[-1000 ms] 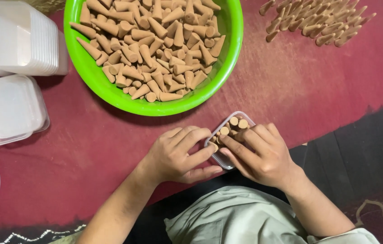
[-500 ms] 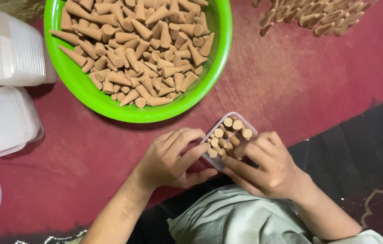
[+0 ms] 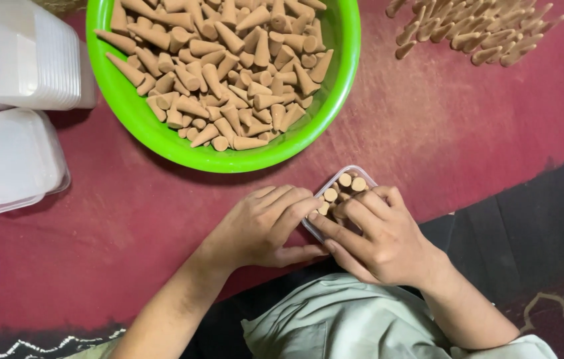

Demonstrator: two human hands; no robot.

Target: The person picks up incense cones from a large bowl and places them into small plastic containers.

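Head view: left hand (image 3: 262,226) and right hand (image 3: 375,236) both on a small clear plastic box (image 3: 342,193) of tan incense cones (image 3: 345,181), standing blunt ends up. Left fingers (image 3: 295,207) curled together against the box's left wall; thumb lies along its near edge. Right fingers (image 3: 355,209) spread over the cones, tips pressing down on them, box's far corner uncovered. Box sits on a red mat (image 3: 441,133), just in front of the lap. Beyond the fingers: green bowl (image 3: 345,66) heaped with loose cones. Far right of the fingers: a pile of cones (image 3: 475,33) on the mat. Far left: stacked clear containers (image 3: 22,53), with a lidded one (image 3: 12,159) nearer.
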